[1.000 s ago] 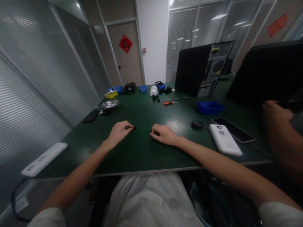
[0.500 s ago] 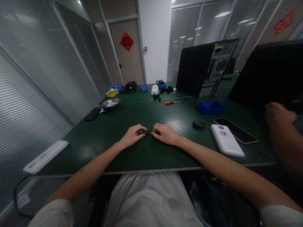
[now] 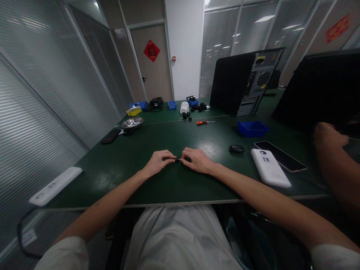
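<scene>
Close together over the front middle of the green table point(image 3: 157, 187), my two hands nearly meet at the fingertips. My left hand point(image 3: 159, 161) is closed in a pinch on a small black part point(image 3: 177, 160), too small to name. From the other side my right hand point(image 3: 195, 159) pinches at the same spot, where a thin, light-coloured bit shows between the fingers. Most of what the right fingers hold is hidden behind them. Both wrists rest low, near the tabletop.
To the right are a black computer mouse point(image 3: 236, 149), a white power bank point(image 3: 270, 167), a phone point(image 3: 281, 155) and a blue tray point(image 3: 253, 128). Beyond my hands lies an orange screwdriver point(image 3: 202, 123). A metal bowl point(image 3: 132, 122) stands back left. Another person's hand point(image 3: 329, 137) is at far right.
My left fingers have straightened slightly and shifted a little right, covering more of the black part. My right hand stays almost still. The other person's hand at far right has moved slightly.
</scene>
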`<action>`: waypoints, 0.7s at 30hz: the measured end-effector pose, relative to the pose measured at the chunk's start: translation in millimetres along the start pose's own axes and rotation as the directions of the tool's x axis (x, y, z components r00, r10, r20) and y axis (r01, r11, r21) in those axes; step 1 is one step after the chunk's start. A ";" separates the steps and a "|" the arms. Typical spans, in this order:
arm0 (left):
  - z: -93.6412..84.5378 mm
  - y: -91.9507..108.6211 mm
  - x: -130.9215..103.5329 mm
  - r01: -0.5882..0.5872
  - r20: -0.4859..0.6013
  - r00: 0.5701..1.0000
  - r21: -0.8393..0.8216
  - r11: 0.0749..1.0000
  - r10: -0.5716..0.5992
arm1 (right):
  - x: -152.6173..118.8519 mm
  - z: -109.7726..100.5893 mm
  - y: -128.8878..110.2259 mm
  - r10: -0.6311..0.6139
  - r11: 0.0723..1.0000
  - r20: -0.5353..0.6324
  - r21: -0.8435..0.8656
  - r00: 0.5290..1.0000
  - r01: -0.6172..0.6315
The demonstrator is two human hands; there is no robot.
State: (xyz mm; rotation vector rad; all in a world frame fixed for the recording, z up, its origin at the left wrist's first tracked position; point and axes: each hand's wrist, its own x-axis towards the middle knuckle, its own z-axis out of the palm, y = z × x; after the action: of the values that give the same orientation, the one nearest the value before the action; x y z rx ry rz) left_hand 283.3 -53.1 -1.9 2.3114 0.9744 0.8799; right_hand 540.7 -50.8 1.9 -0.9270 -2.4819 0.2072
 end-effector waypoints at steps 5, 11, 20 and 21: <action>-1.0 3.1 -0.5 0.028 -0.037 0.999 -0.066 0.997 -0.030 | 0.6 -0.8 -1.0 -0.003 1.000 -0.056 0.031 0.998 0.005; -2.1 9.6 0.2 0.003 0.036 0.999 0.035 0.999 -0.004 | 0.7 1.1 -1.0 -0.038 0.999 0.009 0.003 0.999 0.038; 5.4 6.6 1.4 0.031 0.019 0.999 -0.015 0.999 -0.031 | 0.6 7.2 -4.5 -0.061 0.996 0.035 -0.068 0.998 0.063; 6.3 5.9 0.9 0.035 0.007 0.999 -0.028 0.999 -0.035 | 0.5 7.8 -4.2 -0.066 0.995 0.037 -0.071 0.997 0.068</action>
State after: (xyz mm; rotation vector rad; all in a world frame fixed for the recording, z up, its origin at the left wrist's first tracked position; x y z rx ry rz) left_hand 290.9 -57.3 -2.1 2.2654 0.9911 0.8660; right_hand 534.1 -53.5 -3.5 -0.8743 -2.5631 0.1124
